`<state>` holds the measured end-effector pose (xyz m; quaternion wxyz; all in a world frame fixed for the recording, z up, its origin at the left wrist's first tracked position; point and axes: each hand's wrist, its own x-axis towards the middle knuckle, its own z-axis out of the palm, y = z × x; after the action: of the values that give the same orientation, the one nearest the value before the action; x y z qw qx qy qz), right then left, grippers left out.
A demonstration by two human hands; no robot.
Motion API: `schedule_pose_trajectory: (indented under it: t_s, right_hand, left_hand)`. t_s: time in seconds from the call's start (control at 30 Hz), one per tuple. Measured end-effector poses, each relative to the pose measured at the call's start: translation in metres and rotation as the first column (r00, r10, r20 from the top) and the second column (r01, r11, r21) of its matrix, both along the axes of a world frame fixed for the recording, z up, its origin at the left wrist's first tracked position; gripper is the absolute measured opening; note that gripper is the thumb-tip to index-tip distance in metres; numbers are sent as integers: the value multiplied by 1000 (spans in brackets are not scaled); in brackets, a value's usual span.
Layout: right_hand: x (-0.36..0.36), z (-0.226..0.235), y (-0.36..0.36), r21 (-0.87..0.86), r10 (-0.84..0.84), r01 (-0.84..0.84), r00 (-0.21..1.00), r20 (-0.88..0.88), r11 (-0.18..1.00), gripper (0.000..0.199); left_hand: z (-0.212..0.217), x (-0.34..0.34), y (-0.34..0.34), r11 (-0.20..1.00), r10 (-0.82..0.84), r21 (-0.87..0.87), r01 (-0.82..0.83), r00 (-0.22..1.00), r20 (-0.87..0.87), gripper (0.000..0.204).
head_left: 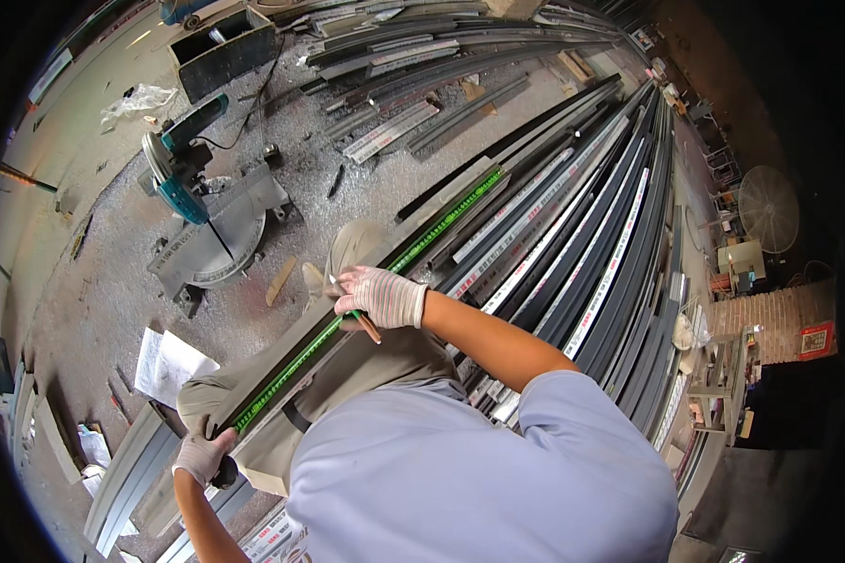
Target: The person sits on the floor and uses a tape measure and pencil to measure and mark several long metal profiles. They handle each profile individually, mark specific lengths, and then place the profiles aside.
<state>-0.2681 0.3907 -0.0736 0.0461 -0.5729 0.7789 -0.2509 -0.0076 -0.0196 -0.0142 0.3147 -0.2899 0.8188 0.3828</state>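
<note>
Gripping the near end of a long dark metal profile (366, 310) lying across the lap, the gloved left hand (202, 455) steadies it; the right hand (380, 296) pinches a pencil (364, 324) midway along. Stiff, probably light, best held near both ends.

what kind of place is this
Probably a metal fabrication workshop: a miter saw sits on the shaving-strewn floor, and stacked long metal profiles lie beside the person.
</note>
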Motion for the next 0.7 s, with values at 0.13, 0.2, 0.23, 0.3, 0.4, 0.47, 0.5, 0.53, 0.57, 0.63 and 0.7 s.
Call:
schedule_pose_trajectory:
  t_s: [0.13, 0.2, 0.23, 0.3, 0.4, 0.47, 0.5, 0.53, 0.57, 0.63, 0.7]
  right_hand:
    - [4, -4, 3, 12, 25, -23, 991, -131, 1000, 18]
    - [4, -9, 5, -3, 35, -35, 986, -162, 999, 17]
    - [6, -11, 6, -21, 33, -37, 985, -171, 999, 17]
    - [6, -14, 6, -5, 41, -42, 991, -127, 999, 15]
    - [5, -14, 8, -22, 32, -35, 993, -117, 999, 12]
    - [4, -15, 9, -32, 39, -42, 995, -92, 999, 11]
    - [4, -14, 8, -39, 44, -47, 996, -80, 998, 11]
    - [5, -13, 9, -16, 39, -40, 997, -66, 999, 11]
    - [6, -11, 9, 9, 34, -34, 998, -53, 999, 11]
    - [8, -10, 9, -7, 13, -14, 997, -81, 1000, 12]
    - [9, -10, 7, -89, -22, 8, 986, -163, 996, 12]
  left_hand:
    - [-6, 1, -5, 998, 47, 39, -47, 999, 7, 87]
    - [-10, 2, -9, 997, 28, 66, -28, 1000, 4, 88]
    - [-12, 2, -10, 997, 19, 81, -19, 1000, 2, 89]
    - [-15, 4, -12, 997, 16, 70, -16, 1000, -5, 87]
    - [-14, 4, -11, 995, 45, 85, -44, 999, -9, 84]
    - [-10, 2, -7, 993, 64, 101, -62, 998, -14, 81]
    - [-7, 1, -5, 992, 69, 104, -67, 997, -19, 80]
    - [-6, 1, -4, 992, 75, 107, -72, 997, -24, 79]
    - [-5, 0, -4, 993, 69, 100, -66, 997, -24, 78]
    - [-5, 0, -2, 995, 57, 88, -54, 998, -25, 76]
    - [1, -3, 1, 993, 65, 96, -64, 998, -13, 76]
